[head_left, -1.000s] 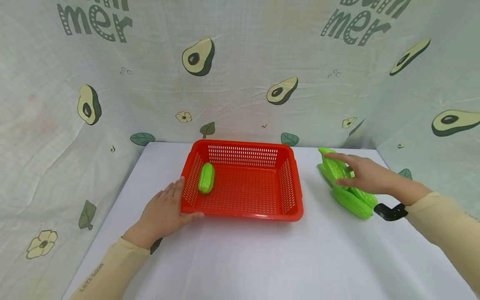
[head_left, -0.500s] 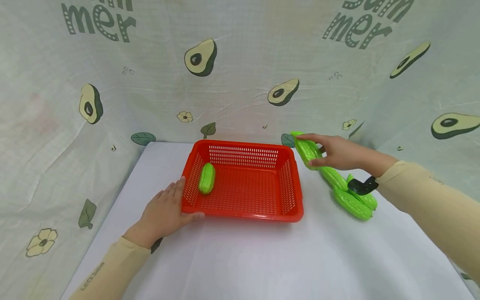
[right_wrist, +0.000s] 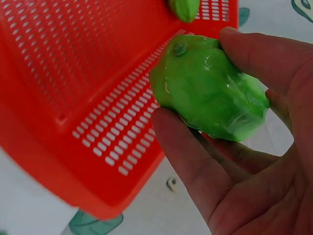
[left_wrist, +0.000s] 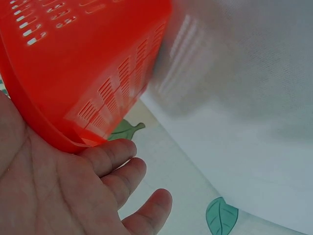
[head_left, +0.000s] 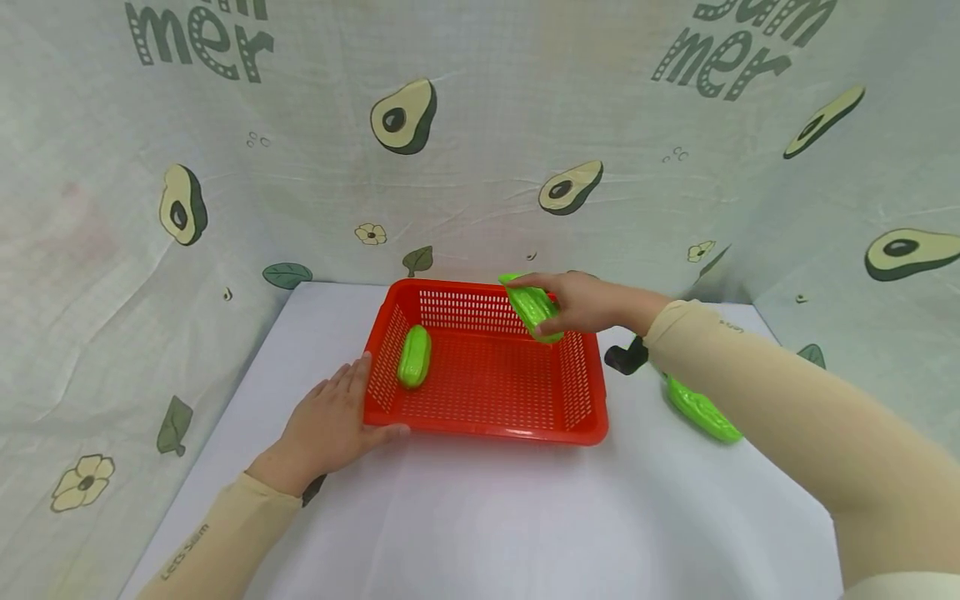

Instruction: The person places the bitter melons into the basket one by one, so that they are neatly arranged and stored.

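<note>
The left hand [head_left: 326,429] lies flat and relaxed against the red basket [head_left: 486,427], where one green gourd [head_left: 413,356] lies. The right hand [head_left: 588,302] pinches a second gourd [head_left: 531,307] mid-length above the basket's far right corner; it looks light, stiff, glossy, possibly slippery.

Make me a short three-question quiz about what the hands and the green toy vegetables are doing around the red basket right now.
1. True or false: the right hand holds a bumpy green plastic toy gourd above the red perforated plastic basket.
2. How many green toy gourds lie inside the basket? A) none B) one C) three
3. What does the left hand touch?

Key:
1. True; it hangs over the far right corner.
2. B; one smaller green gourd lies by the left wall.
3. The basket's near left corner, with straight fingers against its wall.
</note>
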Available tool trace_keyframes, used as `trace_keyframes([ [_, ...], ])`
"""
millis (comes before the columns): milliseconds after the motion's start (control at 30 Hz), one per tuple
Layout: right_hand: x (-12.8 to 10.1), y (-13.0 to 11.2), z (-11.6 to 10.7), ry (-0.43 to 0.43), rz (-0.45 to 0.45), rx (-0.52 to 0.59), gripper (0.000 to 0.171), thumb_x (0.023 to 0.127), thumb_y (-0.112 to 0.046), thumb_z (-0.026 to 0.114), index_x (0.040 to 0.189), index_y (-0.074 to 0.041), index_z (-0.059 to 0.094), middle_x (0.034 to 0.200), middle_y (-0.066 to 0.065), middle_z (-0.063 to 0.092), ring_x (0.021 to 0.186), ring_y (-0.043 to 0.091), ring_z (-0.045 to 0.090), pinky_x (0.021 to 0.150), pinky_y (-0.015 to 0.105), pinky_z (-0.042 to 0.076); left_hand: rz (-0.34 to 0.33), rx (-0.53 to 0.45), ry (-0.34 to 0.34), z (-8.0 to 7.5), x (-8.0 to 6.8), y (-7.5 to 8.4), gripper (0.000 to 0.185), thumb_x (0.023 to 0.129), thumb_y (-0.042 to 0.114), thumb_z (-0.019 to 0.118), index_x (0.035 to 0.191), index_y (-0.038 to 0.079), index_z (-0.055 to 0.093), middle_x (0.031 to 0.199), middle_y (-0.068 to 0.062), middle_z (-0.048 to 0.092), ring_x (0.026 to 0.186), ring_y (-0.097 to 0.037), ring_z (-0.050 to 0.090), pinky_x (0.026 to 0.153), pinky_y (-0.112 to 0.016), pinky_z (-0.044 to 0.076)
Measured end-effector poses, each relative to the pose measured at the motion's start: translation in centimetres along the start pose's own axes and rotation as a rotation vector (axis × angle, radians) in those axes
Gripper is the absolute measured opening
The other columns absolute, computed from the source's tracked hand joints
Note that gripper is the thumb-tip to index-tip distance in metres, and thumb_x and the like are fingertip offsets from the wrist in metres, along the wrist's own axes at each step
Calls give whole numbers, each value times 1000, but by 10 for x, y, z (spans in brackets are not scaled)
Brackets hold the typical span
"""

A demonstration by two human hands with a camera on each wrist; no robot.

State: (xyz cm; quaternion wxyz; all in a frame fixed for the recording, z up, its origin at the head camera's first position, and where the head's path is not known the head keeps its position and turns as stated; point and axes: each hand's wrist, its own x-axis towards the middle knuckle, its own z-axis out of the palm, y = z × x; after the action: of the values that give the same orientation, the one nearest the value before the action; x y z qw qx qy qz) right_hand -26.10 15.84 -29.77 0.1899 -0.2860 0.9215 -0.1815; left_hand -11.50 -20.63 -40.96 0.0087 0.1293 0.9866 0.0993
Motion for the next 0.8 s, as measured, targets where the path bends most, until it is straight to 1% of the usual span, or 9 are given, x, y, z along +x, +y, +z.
trace_keyframes([
  [133, 21, -9, 11, -29, 20, 21, 78, 87, -25, 79, 152, -39, 38, 122, 7, 53, 106, 26, 51, 76, 34, 53, -5, 2, -1, 0, 0, -1, 121, 78, 78, 62, 154, -6, 20, 152, -28, 37, 136, -48, 37, 106, -61, 36],
  [233, 35, -14, 19, -54, 19, 52, 77, 88, -24, 78, 153, -39, 38, 126, 6, 51, 109, 27, 50, 77, 34, 54, -4, 5, -1, -1, 0, -1, 121, 78, 79, 61, 154, -6, 20, 152, -28, 37, 136, -48, 37, 106, -61, 36],
  [333, 46, -18, 25, -77, 13, 61, 77, 89, -24, 78, 153, -37, 38, 126, 6, 50, 110, 26, 49, 79, 34, 54, -4, 9, -4, -2, 1, 0, 121, 78, 79, 60, 154, -6, 21, 152, -28, 37, 136, -48, 37, 107, -61, 36],
  [500, 62, -24, 35, -100, -12, 98, 78, 88, -21, 78, 154, -33, 38, 125, 7, 51, 110, 26, 49, 82, 34, 52, -11, 13, -12, -5, 0, 2, 120, 78, 78, 62, 154, -7, 22, 152, -28, 37, 136, -48, 38, 107, -61, 36],
  [567, 67, -26, 40, -104, -16, 108, 78, 88, -21, 79, 154, -33, 39, 125, 7, 51, 111, 25, 48, 82, 34, 52, -10, 14, -12, -5, 1, 2, 120, 78, 78, 61, 154, -7, 21, 151, -28, 38, 136, -48, 38, 107, -61, 36],
  [733, 79, -29, 51, -114, -5, 147, 78, 88, -22, 79, 154, -33, 39, 129, 7, 48, 114, 25, 45, 86, 35, 50, -6, 16, -11, -5, 2, 1, 121, 78, 80, 58, 154, -7, 21, 151, -28, 38, 136, -47, 38, 107, -60, 37],
  [800, 83, -30, 55, -126, -10, 162, 78, 88, -22, 79, 155, -30, 38, 131, 7, 47, 116, 26, 44, 90, 36, 49, -5, 18, -12, -4, 2, 0, 121, 78, 80, 58, 154, -7, 21, 152, -28, 38, 136, -47, 38, 106, -60, 37],
])
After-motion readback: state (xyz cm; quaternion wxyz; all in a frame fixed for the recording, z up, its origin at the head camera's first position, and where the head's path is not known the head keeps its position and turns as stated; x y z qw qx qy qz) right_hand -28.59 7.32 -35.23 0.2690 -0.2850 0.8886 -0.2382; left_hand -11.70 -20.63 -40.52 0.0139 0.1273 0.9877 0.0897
